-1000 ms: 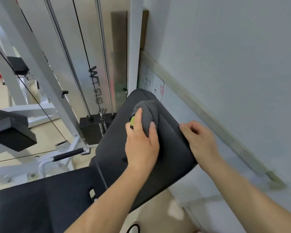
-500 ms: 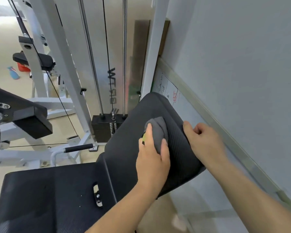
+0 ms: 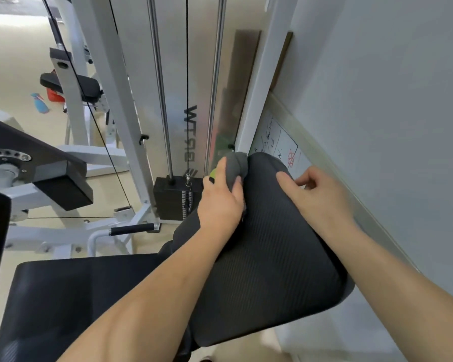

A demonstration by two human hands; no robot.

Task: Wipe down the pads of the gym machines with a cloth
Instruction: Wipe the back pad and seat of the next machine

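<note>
A black ribbed back pad [image 3: 267,252] of a gym machine tilts up toward the wall. My left hand [image 3: 221,202] is shut on a bunched grey cloth [image 3: 237,165] with a bit of green at its edge, and presses it on the pad's top left corner. My right hand [image 3: 317,197] grips the pad's upper right edge, fingers curled behind it. The flat black seat pad [image 3: 71,296] joins the back pad at lower left.
The weight stack [image 3: 177,199] with guide rods and a cable stands just behind the pad. A whiteboard [image 3: 280,145] leans against the grey wall at right. White frame bars, a black handle [image 3: 131,229] and other padded machines fill the left.
My left hand has slid the cloth up the back pad from its middle to the top left corner. The right hand stays on the right edge. The camera has moved closer.
</note>
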